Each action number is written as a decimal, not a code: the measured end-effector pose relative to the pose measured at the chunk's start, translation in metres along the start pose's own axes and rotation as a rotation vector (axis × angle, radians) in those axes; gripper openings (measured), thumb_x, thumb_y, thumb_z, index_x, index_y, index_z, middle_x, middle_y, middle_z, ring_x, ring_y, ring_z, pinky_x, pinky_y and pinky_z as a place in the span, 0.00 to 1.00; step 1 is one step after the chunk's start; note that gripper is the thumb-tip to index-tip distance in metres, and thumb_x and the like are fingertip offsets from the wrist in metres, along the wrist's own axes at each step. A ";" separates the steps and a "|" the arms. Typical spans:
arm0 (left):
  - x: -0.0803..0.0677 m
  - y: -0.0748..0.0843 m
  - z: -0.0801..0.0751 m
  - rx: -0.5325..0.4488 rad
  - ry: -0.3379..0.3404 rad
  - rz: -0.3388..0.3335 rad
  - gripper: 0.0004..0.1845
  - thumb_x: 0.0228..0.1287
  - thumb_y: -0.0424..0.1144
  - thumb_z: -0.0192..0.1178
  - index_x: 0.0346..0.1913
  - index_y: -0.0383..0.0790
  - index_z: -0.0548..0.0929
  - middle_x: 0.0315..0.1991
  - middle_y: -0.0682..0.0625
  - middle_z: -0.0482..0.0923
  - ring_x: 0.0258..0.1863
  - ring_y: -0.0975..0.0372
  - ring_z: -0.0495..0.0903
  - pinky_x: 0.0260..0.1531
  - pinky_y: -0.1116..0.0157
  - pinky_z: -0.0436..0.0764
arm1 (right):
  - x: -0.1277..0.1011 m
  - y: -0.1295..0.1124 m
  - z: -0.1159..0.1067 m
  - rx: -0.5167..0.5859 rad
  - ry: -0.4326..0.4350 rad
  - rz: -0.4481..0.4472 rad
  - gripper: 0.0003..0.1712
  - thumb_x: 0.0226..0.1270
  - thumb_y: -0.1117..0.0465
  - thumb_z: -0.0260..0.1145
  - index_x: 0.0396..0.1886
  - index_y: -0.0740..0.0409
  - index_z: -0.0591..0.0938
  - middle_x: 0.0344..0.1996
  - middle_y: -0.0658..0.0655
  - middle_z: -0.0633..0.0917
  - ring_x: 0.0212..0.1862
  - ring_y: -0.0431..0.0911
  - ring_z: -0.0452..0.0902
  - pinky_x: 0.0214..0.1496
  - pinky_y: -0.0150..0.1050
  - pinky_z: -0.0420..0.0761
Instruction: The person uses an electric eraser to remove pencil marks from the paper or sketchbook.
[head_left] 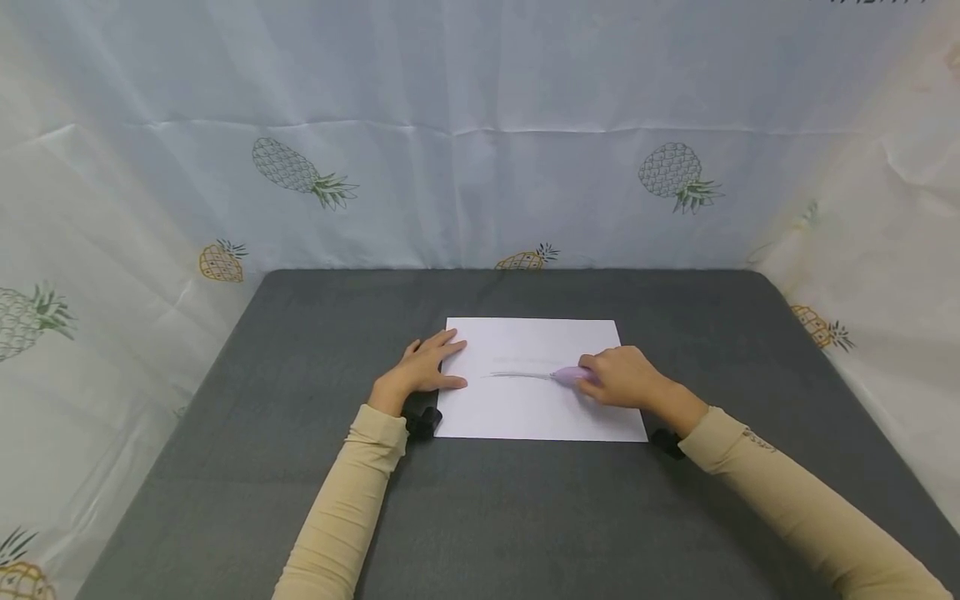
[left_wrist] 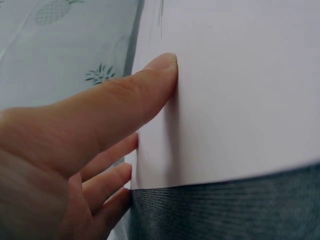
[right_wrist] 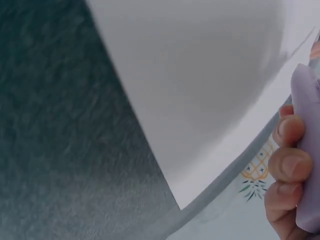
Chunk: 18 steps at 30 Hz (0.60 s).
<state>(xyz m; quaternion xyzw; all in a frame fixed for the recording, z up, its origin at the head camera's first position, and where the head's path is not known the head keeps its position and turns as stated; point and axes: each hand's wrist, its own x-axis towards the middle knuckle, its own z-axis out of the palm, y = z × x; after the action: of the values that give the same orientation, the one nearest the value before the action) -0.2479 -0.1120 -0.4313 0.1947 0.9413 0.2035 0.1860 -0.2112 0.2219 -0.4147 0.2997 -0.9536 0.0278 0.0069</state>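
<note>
Two hands: L (head_left: 423,367) pins paper (head_left: 525,408), R (head_left: 622,377) grips eraser (head_left: 572,375).

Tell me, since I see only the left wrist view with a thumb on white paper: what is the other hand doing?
Observer: The right hand grips a lilac tool lying on the paper.
Operator: Any mark on the sheet?
Observer: Yes, a grey streak runs left from the tool's tip, across the middle of the sheet.
Operator: How much of the left hand is on the paper?
Observer: The left hand lies flat with only its fingertips and thumb over the sheet's left edge; the palm rests on the grey table.
</note>
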 end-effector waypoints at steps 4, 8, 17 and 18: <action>0.000 0.000 0.000 -0.001 0.002 0.006 0.40 0.62 0.50 0.63 0.74 0.44 0.60 0.79 0.43 0.47 0.79 0.48 0.47 0.75 0.40 0.41 | -0.004 0.003 -0.001 0.083 -0.072 0.030 0.15 0.62 0.52 0.64 0.40 0.58 0.84 0.23 0.51 0.83 0.23 0.39 0.66 0.24 0.30 0.62; -0.001 0.000 0.000 -0.003 -0.009 0.006 0.40 0.63 0.50 0.62 0.74 0.43 0.59 0.79 0.43 0.46 0.79 0.48 0.46 0.75 0.40 0.41 | -0.006 0.005 0.000 0.177 -0.127 0.055 0.16 0.64 0.54 0.64 0.48 0.56 0.83 0.28 0.54 0.85 0.27 0.40 0.68 0.28 0.31 0.65; 0.001 0.000 0.001 0.005 -0.013 -0.004 0.43 0.60 0.53 0.64 0.75 0.44 0.59 0.79 0.43 0.45 0.79 0.48 0.46 0.75 0.40 0.41 | -0.003 0.008 0.003 0.318 -0.133 0.081 0.16 0.62 0.56 0.67 0.48 0.56 0.84 0.39 0.59 0.88 0.31 0.41 0.71 0.32 0.32 0.69; 0.001 0.000 0.001 0.000 -0.013 -0.008 0.43 0.60 0.53 0.64 0.75 0.44 0.59 0.79 0.43 0.45 0.79 0.48 0.45 0.75 0.40 0.41 | -0.002 0.009 0.003 0.328 -0.133 0.085 0.16 0.62 0.56 0.67 0.48 0.56 0.85 0.39 0.59 0.88 0.31 0.41 0.71 0.32 0.32 0.69</action>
<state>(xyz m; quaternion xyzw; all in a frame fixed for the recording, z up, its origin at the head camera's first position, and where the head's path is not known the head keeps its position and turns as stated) -0.2482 -0.1111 -0.4319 0.1923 0.9409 0.2013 0.1931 -0.2147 0.2300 -0.4177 0.2576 -0.9464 0.1632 -0.1062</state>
